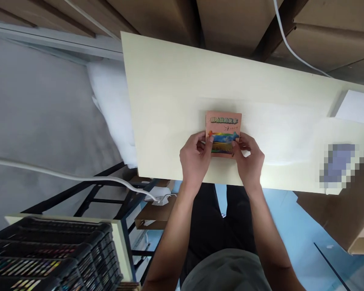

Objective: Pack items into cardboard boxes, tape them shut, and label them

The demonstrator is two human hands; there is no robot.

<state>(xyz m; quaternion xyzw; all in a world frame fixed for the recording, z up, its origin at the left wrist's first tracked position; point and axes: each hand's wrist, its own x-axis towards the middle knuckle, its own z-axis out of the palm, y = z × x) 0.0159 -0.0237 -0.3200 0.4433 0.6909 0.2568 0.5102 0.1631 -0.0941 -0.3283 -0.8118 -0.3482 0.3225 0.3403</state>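
Observation:
A small book [223,123] with a pink cover, green title letters and a bright landscape picture lies on the cream table [164,89] near its front edge. My left hand [194,157] grips the book's lower left corner, thumb on the cover. My right hand [249,159] grips the lower right corner in the same way. Both hands have their fingers closed on the book. Faint white sheets [276,129] lie under and to the right of the book.
Black crates [48,254] with coloured items stand at the lower left. A white cable [63,176] runs to a power adapter [160,196] on a dark metal frame. Cardboard boxes [336,36] line the back. A white pad [356,107] sits at the table's right end.

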